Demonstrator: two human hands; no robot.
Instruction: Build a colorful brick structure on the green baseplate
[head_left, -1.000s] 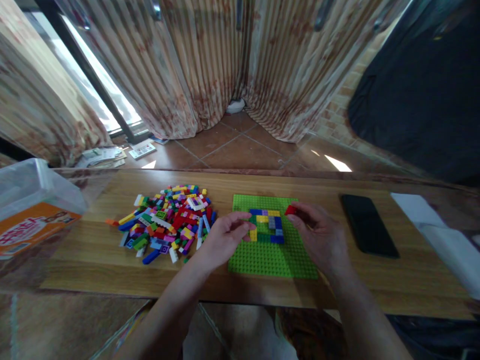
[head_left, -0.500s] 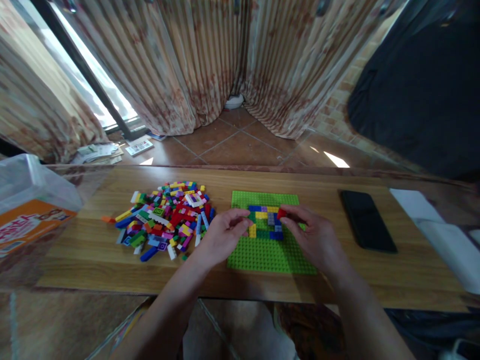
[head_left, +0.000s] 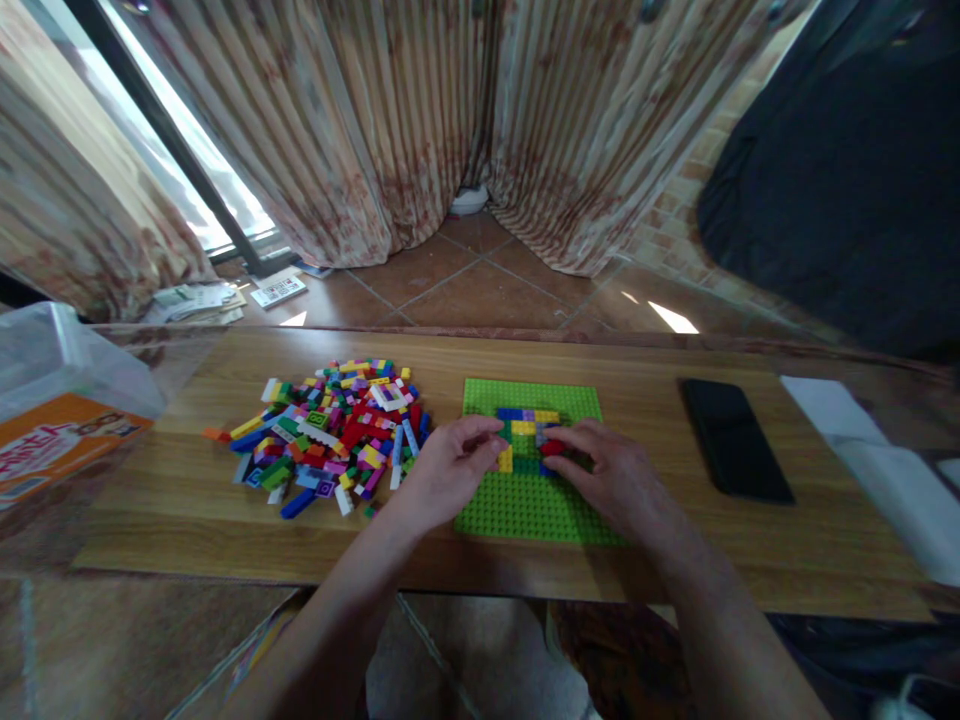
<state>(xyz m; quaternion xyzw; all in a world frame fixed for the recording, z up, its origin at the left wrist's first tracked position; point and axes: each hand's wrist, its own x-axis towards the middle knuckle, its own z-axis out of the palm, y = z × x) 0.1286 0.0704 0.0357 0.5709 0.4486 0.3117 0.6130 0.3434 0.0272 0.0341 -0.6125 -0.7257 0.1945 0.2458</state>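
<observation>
Between the thumb and fingers of my right hand (head_left: 615, 465) is a red brick (head_left: 553, 448), held over the right side of a low brick build. That build has blue, lilac and yellow bricks (head_left: 527, 415) along its far row, with green and more yellow ones nearer. It sits on a bright green studded baseplate (head_left: 536, 510). My left hand (head_left: 450, 468) is at the build's left side, beside a yellow brick (head_left: 505, 459). Its thumb and index finger are curled but apart, and I see nothing between them. My right fingers hide part of the build's right edge.
A heap of loose mixed bricks (head_left: 337, 435) lies left of the baseplate on the wooden table (head_left: 187, 510). To the right rests a black phone (head_left: 735, 440), with white paper (head_left: 862, 450) beyond it. A clear plastic box (head_left: 67, 390) with an orange label stands far left.
My right hand has moved slightly left and nearer to me with the red brick, from the build's upper right corner towards its middle right. My left hand is nearly still.
</observation>
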